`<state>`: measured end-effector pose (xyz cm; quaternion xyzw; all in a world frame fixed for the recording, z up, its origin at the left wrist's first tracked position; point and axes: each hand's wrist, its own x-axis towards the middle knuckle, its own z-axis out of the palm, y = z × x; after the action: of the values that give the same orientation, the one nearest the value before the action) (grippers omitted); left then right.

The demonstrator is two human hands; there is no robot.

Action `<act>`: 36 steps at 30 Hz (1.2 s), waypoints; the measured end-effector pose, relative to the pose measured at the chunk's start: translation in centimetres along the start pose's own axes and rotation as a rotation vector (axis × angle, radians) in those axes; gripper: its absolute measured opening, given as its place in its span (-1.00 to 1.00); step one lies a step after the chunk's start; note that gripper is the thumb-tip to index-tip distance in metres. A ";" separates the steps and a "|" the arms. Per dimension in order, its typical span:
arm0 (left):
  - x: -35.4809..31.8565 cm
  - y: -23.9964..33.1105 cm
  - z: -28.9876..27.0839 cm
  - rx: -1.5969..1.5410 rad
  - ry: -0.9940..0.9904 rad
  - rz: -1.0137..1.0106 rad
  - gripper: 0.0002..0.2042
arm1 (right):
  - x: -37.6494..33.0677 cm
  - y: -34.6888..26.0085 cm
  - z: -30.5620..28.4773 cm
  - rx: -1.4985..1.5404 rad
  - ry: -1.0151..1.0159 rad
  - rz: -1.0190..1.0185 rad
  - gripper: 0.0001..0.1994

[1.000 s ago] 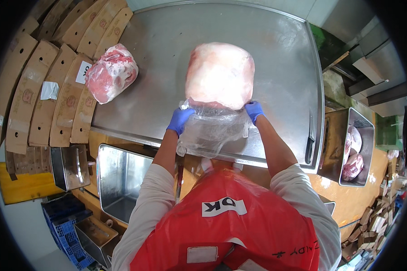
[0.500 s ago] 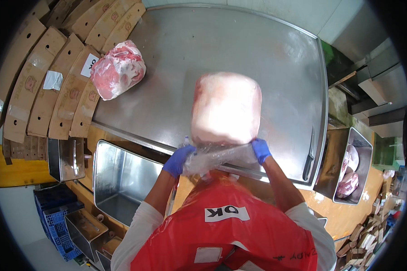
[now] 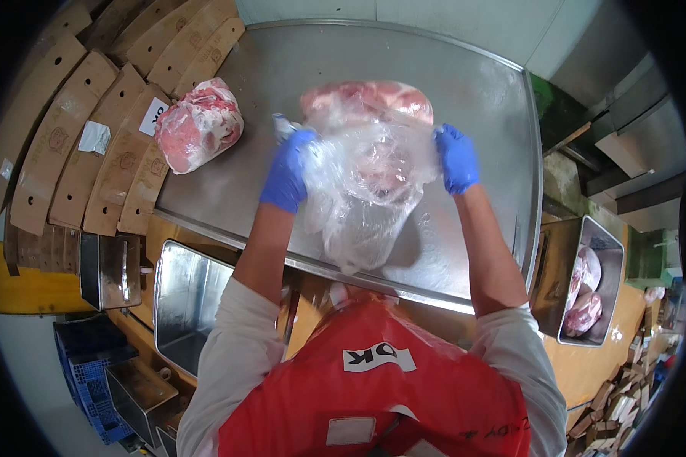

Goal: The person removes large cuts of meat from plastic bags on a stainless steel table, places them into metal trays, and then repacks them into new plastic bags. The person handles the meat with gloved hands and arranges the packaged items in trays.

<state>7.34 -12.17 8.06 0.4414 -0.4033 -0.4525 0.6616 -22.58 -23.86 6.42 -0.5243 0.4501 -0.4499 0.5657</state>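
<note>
A large block of raw meat (image 3: 396,95) lies in the middle of the steel table (image 3: 282,84), its far part bare and pink. Clear plastic wrap (image 3: 358,206) stretches over the meat's near side and trails toward the table's front edge. My left hand (image 3: 290,171), in a blue glove, is closed on the wrap at the meat's left. At the right, my right hand (image 3: 457,160), gloved in blue too, grips the other edge of the wrap. Farther left on the table sits a second piece of meat (image 3: 200,126), unwrapped.
Flattened cardboard boxes (image 3: 91,145) stand stacked along the table's left side. Below the front edge is a steel tub (image 3: 187,297). Another steel bin (image 3: 616,282) with pieces of meat stands at the right. Blue plastic crates (image 3: 95,381) are at the lower left.
Both hands have moved forward from the table's front edge, drawing the plastic wrap up over the meat. The meat block has turned, and its pale fatty face no longer shows.
</note>
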 end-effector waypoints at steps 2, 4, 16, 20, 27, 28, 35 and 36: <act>-4.0 -0.9 0.1 0.474 -0.058 0.186 -0.90 | -3.3 0.6 0.1 -0.082 -0.015 -0.039 -0.80; -8.7 -1.5 -0.4 0.250 0.038 -0.091 -0.87 | -7.5 1.6 -1.1 -0.131 -0.049 -0.093 -0.79; -16.7 3.2 -8.5 0.522 0.074 -0.147 -0.74 | -20.0 6.0 -4.5 -0.340 -0.327 -0.117 -0.89; -22.3 6.6 -6.6 0.105 0.456 -0.393 -0.74 | -21.0 9.4 -1.5 -0.466 -0.476 -0.148 -0.92; -23.7 12.2 -6.8 0.270 0.671 -0.172 -0.73 | -11.2 8.8 6.1 -0.636 0.027 -0.675 -0.55; -23.5 12.3 -6.8 0.392 0.653 -0.161 -0.74 | -10.2 9.1 6.8 -0.645 0.062 -0.608 -0.54; -18.5 9.2 -4.4 0.859 0.238 0.142 -0.68 | -7.1 11.3 5.8 -0.635 0.205 -0.338 -0.84; -16.8 8.0 -3.2 0.894 0.108 0.199 -0.66 | -7.1 11.5 5.5 -0.628 0.198 -0.328 -0.85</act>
<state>7.81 6.19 12.49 0.6654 -0.5642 -0.1450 0.4667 -18.13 -15.36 -4.57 -0.6916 0.5287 -0.4232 0.2511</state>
